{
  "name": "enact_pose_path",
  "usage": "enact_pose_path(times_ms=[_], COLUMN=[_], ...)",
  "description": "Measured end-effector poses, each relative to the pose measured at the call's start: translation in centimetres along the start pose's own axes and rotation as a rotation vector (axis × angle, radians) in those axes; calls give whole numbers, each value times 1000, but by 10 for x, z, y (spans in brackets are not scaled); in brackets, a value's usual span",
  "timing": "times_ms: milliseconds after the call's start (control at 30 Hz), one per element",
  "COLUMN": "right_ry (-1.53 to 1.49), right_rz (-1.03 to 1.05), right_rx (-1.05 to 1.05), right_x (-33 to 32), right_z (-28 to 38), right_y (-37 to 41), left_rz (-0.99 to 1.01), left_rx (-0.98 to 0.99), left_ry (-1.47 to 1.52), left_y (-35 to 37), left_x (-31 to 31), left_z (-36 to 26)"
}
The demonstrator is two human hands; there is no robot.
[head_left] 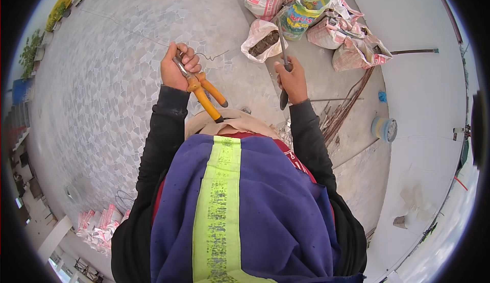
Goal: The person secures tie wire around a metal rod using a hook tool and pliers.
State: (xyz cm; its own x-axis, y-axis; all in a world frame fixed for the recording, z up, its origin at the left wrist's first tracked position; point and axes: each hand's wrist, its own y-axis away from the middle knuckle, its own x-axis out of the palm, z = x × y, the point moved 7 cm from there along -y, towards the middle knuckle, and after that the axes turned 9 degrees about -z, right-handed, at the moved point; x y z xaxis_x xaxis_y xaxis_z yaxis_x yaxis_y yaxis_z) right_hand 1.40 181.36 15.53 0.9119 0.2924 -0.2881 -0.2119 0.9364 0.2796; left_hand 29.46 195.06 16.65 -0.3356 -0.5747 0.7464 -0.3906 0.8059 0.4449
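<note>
My left hand (pixel 175 70) is closed around the head of a pair of pliers (pixel 204 99). The orange handles stick out below my fist, spread apart and pointing back toward my body. A thin wire (pixel 145 38) runs from the far left to this hand, and a kinked wire end (pixel 213 58) comes out on its right side. In my right hand (pixel 295 83) is a long slim tool (pixel 283 42) with a dark handle, held upright in a closed grip. Its shaft overlaps an open sack of dark rubble (pixel 264 42); its exact kind I cannot tell.
Several filled sacks (pixel 263 0) stand together ahead on the right. Long thin rods (pixel 348 104) lie on the floor beside my right arm. A clear bucket (pixel 384 129) stands by the white wall (pixel 423 94). Stone-patterned paving (pixel 97 99) spreads to the left, with more sacks (pixel 102 227) behind.
</note>
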Motion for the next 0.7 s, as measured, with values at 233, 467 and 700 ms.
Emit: enact_pose_path(times_ms=[233, 467, 700], right_ry=[-210, 861, 142], right_rz=[189, 584, 1290], right_rx=[200, -484, -1128], right_x=[-7, 120, 212], right_z=[-13, -6, 181], right_y=[31, 46, 201], left_rz=[-267, 2, 161], left_rx=[384, 611, 486], left_ry=[-109, -163, -310], left_y=[-16, -33, -68], left_x=[-47, 70, 168], left_z=[-113, -234, -172])
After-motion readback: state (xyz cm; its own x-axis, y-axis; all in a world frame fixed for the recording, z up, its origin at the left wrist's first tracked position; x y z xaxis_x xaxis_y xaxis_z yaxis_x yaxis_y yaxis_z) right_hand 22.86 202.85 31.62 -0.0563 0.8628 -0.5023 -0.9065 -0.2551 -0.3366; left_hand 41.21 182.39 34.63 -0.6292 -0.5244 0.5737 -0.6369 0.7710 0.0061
